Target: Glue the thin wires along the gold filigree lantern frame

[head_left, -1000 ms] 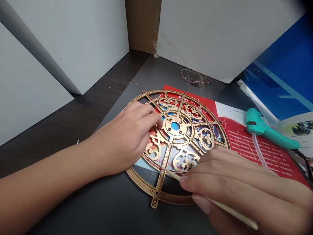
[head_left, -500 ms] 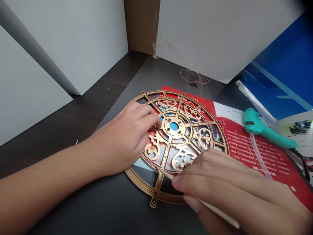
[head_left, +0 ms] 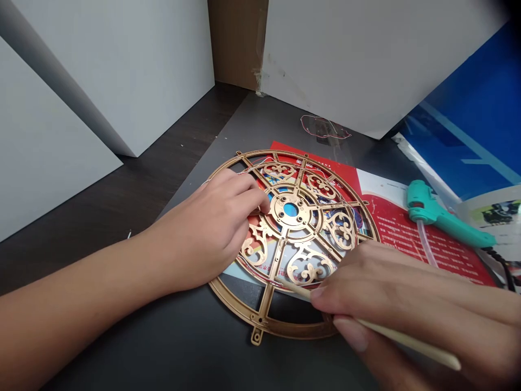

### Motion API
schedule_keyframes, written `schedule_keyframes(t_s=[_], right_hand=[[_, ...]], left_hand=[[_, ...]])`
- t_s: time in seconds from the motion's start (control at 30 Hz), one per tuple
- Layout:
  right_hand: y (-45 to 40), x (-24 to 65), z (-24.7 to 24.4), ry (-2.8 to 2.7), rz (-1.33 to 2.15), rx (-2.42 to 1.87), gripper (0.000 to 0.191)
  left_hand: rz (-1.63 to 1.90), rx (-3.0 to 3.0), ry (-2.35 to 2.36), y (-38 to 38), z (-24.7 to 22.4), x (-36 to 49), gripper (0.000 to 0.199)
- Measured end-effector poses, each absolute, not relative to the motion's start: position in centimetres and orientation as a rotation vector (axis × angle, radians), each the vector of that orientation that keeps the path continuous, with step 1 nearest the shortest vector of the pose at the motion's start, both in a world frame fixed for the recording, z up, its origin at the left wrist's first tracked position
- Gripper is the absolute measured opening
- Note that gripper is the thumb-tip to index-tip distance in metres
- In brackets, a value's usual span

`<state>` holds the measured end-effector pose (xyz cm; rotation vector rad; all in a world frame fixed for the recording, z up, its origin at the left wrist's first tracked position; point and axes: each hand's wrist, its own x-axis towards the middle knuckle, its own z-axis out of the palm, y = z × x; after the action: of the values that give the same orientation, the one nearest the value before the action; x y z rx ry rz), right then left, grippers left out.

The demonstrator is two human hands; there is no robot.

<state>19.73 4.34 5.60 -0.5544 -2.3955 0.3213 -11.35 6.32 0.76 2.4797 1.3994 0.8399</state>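
A round gold openwork frame [head_left: 280, 247] with spokes and scroll ornaments lies on the dark table. Thin red and white wire [head_left: 264, 278] runs along its inner ring. My left hand [head_left: 228, 217] rests on the frame's left side, its fingers curled over a spoke near the hub; the fingertips are partly hidden. Between thumb and fingers, my right hand [head_left: 391, 304] pinches a thin pale wooden stick [head_left: 411, 341]. The stick's tip touches or hovers just over the wire beside the front spoke; which, I cannot tell.
Under the frame lies a red and white printed sheet [head_left: 407, 244]. A teal glue gun [head_left: 448, 220] with a clear glue stick [head_left: 425, 244] is on the right. Behind are a loop of thin wire [head_left: 323, 130] and large white panels [head_left: 325, 49]. A blue sheet [head_left: 468, 114] stands at right.
My right hand has moved to the right with the stick, whose tip has slid right past the front spoke. My left hand and the frame have stayed in place.
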Motion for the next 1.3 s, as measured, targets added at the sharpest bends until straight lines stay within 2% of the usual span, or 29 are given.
schedule_keyframes(t_s=[0.23,0.37,0.67,0.83,1.13,1.3], right_hand=[[4.0,19.8,5.0,-2.439,0.237,-0.588,0.025],[4.0,20.8,5.2,-2.563,0.161,-0.562,0.014],[3.9,20.2,5.8,-2.620,0.192,-0.535,0.019],[3.7,20.2,5.0,-2.570,0.182,-0.546,0.009],[3.8,20.9,5.2,-2.580,0.183,-0.575,0.019],[3.5,21.0,5.1,-2.563,0.170,-0.597,0.015]], left_hand=[[0.793,2.509,1.341,6.7,0.5,-12.2,0.037],[0.799,2.508,1.342,6.6,0.5,-12.2,0.037],[0.795,2.497,1.353,6.6,0.5,-12.1,0.038],[0.791,2.487,1.374,6.4,0.7,-12.0,0.037],[0.776,2.450,1.398,6.4,1.2,-11.6,0.039],[0.765,2.444,1.397,6.4,1.2,-11.8,0.039]])
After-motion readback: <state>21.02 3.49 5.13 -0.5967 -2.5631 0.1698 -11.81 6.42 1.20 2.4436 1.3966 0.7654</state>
